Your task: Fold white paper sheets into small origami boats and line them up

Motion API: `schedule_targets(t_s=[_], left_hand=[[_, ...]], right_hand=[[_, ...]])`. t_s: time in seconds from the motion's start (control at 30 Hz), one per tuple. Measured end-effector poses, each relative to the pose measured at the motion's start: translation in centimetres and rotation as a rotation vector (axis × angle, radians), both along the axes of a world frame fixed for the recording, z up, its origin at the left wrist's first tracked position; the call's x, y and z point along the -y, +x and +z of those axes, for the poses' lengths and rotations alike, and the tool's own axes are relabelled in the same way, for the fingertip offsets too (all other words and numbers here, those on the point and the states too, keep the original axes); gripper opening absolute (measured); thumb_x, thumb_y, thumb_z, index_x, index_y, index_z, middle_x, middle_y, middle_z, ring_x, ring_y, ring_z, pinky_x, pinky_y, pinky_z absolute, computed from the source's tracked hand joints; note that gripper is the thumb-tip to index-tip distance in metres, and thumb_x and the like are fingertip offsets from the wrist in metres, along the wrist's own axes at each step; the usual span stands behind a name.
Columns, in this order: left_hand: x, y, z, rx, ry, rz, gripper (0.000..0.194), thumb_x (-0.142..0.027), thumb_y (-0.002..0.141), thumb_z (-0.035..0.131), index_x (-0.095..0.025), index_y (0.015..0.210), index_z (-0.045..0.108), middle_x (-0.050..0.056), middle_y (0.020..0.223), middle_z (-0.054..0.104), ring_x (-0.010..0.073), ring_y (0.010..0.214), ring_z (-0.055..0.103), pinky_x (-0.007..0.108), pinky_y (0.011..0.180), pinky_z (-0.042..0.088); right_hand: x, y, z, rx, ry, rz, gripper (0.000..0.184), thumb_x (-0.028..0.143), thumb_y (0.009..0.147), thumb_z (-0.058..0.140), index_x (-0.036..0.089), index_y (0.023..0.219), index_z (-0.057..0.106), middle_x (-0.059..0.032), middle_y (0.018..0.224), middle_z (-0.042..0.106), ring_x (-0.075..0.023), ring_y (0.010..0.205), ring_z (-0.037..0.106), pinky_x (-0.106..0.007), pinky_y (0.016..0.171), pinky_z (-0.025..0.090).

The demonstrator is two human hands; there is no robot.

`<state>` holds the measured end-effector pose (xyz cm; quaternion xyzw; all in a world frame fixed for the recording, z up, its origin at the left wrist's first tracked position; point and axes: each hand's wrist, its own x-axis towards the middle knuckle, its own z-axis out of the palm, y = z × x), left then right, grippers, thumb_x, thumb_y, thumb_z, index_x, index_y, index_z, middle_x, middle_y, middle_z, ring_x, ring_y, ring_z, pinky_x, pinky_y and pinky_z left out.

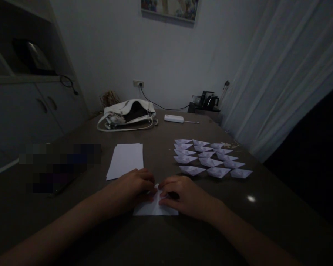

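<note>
A partly folded sheet of white paper (155, 210) lies on the table in front of me, wide along its near edge and narrowing to a point at the far end. My left hand (134, 188) has its curled fingers on the paper's left side near that point. On the other side my right hand (183, 194) grips the paper, thumb below and fingers above. Beyond my left hand is a stack of white paper (126, 157). Several folded paper boats (210, 162) stand in rows beyond my right hand.
A white handbag (130, 109) sits at the table's far side, beside a white power bank (174, 118) with a short cable. A black kettle (210, 100) stands behind at the right. A blurred-out patch (63, 166) covers something at the left. A sheer curtain (255, 81) hangs at the right.
</note>
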<state>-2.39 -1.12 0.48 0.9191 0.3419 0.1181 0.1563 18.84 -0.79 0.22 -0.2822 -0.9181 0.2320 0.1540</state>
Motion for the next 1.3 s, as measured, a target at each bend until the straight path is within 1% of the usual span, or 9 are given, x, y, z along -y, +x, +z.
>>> schedule_targets(t_s=[0.13, 0.37, 0.7, 0.8, 0.93, 1.07, 1.17, 1.23, 1.3], left_hand=[[-0.2, -0.2, -0.3, 0.042, 0.003, -0.027, 0.013, -0.014, 0.085, 0.055, -0.019, 0.086, 0.067, 0.004, 0.089, 0.062, 0.0181, 0.085, 0.057, 0.028, 0.073, 0.043], [-0.1, -0.4, -0.2, 0.060, -0.094, -0.018, 0.010, -0.016, 0.084, 0.057, -0.019, 0.086, 0.066, 0.004, 0.092, 0.061, 0.0164, 0.085, 0.057, 0.024, 0.071, 0.044], [-0.1, -0.4, -0.3, 0.066, -0.075, -0.017, 0.011, -0.016, 0.083, 0.056, -0.019, 0.085, 0.067, 0.004, 0.089, 0.061, 0.0169, 0.083, 0.058, 0.025, 0.070, 0.045], [0.1, -0.4, 0.1, 0.050, -0.110, 0.008, 0.010, -0.025, 0.082, 0.061, -0.020, 0.089, 0.065, 0.005, 0.095, 0.060, 0.0182, 0.086, 0.057, 0.026, 0.072, 0.045], [0.7, -0.2, 0.7, -0.008, -0.134, 0.073, 0.025, -0.036, 0.078, 0.065, -0.022, 0.099, 0.062, 0.005, 0.101, 0.058, 0.0202, 0.089, 0.057, 0.028, 0.075, 0.046], [1.4, 0.5, 0.8, -0.101, -0.090, 0.110, 0.016, -0.029, 0.085, 0.055, -0.020, 0.096, 0.061, 0.007, 0.099, 0.057, 0.0192, 0.084, 0.058, 0.028, 0.071, 0.047], [1.9, 1.1, 0.4, -0.176, 0.005, 0.134, 0.013, -0.024, 0.085, 0.049, -0.018, 0.088, 0.060, 0.008, 0.093, 0.057, 0.0188, 0.075, 0.058, 0.028, 0.064, 0.047], [2.0, 1.4, 0.0, -0.198, 0.057, 0.134, 0.012, -0.020, 0.085, 0.047, -0.018, 0.085, 0.059, 0.009, 0.089, 0.058, 0.0186, 0.071, 0.057, 0.028, 0.061, 0.046], [2.1, 1.6, -0.5, -0.188, 0.081, 0.148, 0.014, -0.015, 0.083, 0.045, -0.017, 0.086, 0.059, 0.008, 0.086, 0.058, 0.0188, 0.071, 0.056, 0.029, 0.062, 0.046]], right_hand=[[-0.1, 0.1, -0.2, -0.008, -0.016, 0.001, 0.012, 0.022, 0.080, 0.064, 0.017, 0.088, 0.070, -0.0056, 0.096, 0.065, -0.0140, 0.085, 0.061, -0.025, 0.076, 0.044], [0.1, -0.1, -0.2, -0.023, 0.001, -0.001, 0.013, 0.022, 0.079, 0.064, 0.016, 0.088, 0.071, -0.0072, 0.099, 0.067, -0.0156, 0.089, 0.062, -0.026, 0.079, 0.044], [0.3, -0.3, -0.3, -0.023, 0.002, -0.021, 0.012, 0.020, 0.079, 0.064, 0.018, 0.088, 0.070, -0.0058, 0.099, 0.066, -0.0150, 0.089, 0.061, -0.027, 0.080, 0.044], [0.3, -0.3, -0.2, -0.025, 0.004, -0.018, 0.010, 0.021, 0.079, 0.064, 0.018, 0.087, 0.070, -0.0051, 0.097, 0.066, -0.0149, 0.088, 0.061, -0.026, 0.079, 0.044], [0.3, -0.2, 0.0, -0.009, 0.022, -0.011, 0.016, 0.028, 0.076, 0.068, 0.017, 0.087, 0.067, -0.0044, 0.091, 0.065, -0.0151, 0.084, 0.059, -0.025, 0.074, 0.043], [0.1, 0.0, 0.0, 0.009, 0.075, -0.149, 0.020, 0.023, 0.076, 0.066, 0.016, 0.094, 0.060, -0.0027, 0.084, 0.062, -0.0149, 0.076, 0.057, -0.025, 0.067, 0.042], [0.0, -0.2, 0.0, -0.004, 0.183, -0.262, 0.021, 0.009, 0.079, 0.057, 0.015, 0.099, 0.056, -0.0051, 0.094, 0.060, -0.0166, 0.087, 0.054, -0.027, 0.075, 0.042], [0.1, -0.4, -0.1, 0.031, 0.259, -0.243, 0.020, 0.004, 0.079, 0.052, 0.014, 0.095, 0.059, -0.0068, 0.098, 0.059, -0.0180, 0.093, 0.052, -0.028, 0.080, 0.041], [0.3, -0.6, -0.3, 0.092, 0.280, -0.167, 0.016, 0.005, 0.082, 0.050, 0.014, 0.088, 0.062, -0.0069, 0.092, 0.060, -0.0180, 0.090, 0.051, -0.028, 0.078, 0.042]])
